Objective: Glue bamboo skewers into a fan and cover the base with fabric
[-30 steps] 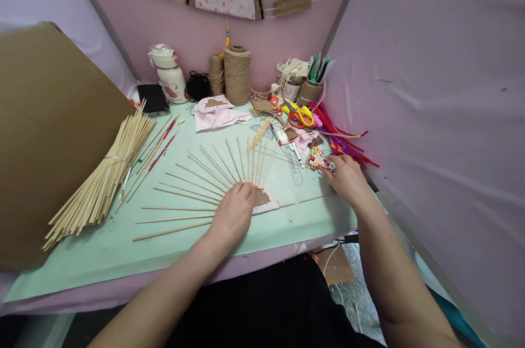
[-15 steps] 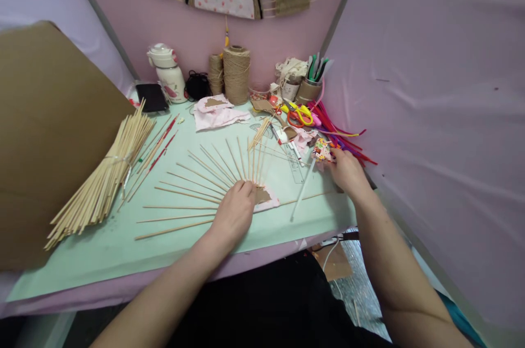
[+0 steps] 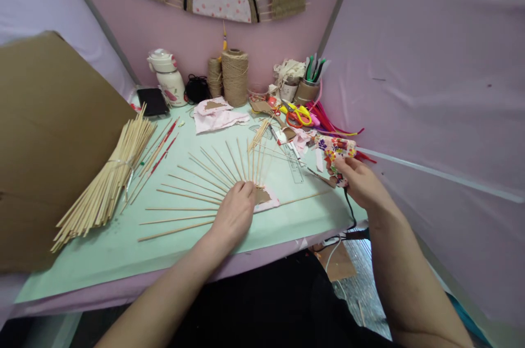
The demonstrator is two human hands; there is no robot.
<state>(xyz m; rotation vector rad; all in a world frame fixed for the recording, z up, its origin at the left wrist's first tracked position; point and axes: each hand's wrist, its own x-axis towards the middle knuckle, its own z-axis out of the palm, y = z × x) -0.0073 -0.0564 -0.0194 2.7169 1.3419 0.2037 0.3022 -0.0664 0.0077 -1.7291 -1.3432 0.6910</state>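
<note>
Left hand point(image 3: 234, 208) palm-down — right hand point(image 3: 361, 179) curled

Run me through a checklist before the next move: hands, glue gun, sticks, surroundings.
1. Left hand on the cardboard base: ok, covering part of it.
2. Glue gun held by the right hand: ok.
3. Glue stick in place: ok, a long rod sticks out behind.
4. Thin sticks spread apart on the left: ok, fanned out.
5. Space ahead of the gun clear: not ok, pink cloth scraps lie there.
6. Gun hot: cannot tell.
</note>
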